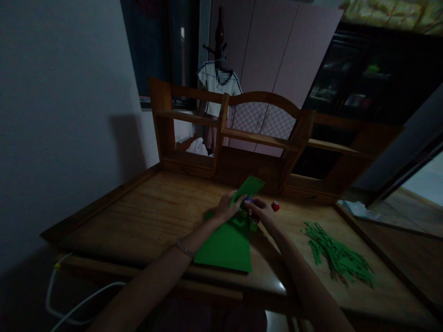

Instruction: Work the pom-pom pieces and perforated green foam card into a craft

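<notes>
My left hand (228,207) is closed on a green paper strip (249,185), which rises at a slant above the tabletop. A row of small notches or holes runs along the strip's right and top edge. In the closed fingers of my right hand (262,213) is a small purple device (248,200), up against the strip's edge. It looks like a craft punch, though the fingers cover most of it. Beneath both hands lies a larger green sheet (224,246), flat near the front edge. Partly hidden under my right hand are a red piece and a light green piece (254,226).
A small red piece with a white top (275,206) stands right of my right hand. Farther right lies a heap of cut green strips (334,256). The wooden desk (138,207) has a shelf unit (259,133) along its back. A white cable (86,302) hangs front left.
</notes>
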Demonstrator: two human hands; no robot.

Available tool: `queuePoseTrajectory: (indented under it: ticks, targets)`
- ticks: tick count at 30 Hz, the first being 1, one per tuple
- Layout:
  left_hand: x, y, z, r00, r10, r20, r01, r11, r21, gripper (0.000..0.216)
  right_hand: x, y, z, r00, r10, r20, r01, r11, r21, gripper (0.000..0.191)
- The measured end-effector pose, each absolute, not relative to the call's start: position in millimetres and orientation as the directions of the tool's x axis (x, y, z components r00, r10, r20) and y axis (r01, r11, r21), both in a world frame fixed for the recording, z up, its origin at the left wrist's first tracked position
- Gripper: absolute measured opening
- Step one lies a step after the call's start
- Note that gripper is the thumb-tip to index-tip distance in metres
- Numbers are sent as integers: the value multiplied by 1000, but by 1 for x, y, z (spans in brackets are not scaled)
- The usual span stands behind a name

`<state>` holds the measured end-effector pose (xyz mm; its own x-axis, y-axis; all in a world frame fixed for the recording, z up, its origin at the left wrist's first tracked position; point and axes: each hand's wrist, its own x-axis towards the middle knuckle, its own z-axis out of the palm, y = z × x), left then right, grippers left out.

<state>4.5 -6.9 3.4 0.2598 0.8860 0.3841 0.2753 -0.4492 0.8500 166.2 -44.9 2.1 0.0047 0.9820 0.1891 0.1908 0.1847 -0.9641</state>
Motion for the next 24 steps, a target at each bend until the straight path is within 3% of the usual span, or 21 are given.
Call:
queuePoseTrajectory:
  ticks: [12, 24]
  targets:
    - [0, -10, 13, 296, 862, 411, 338, -497, 799, 36, 165, -47, 6, -2, 982, 188, 192, 185, -964, 39]
    - [6, -1, -1, 296, 827, 478, 279, -554, 784, 38, 166, -45, 9, -46, 985, 166, 140, 171, -975, 37]
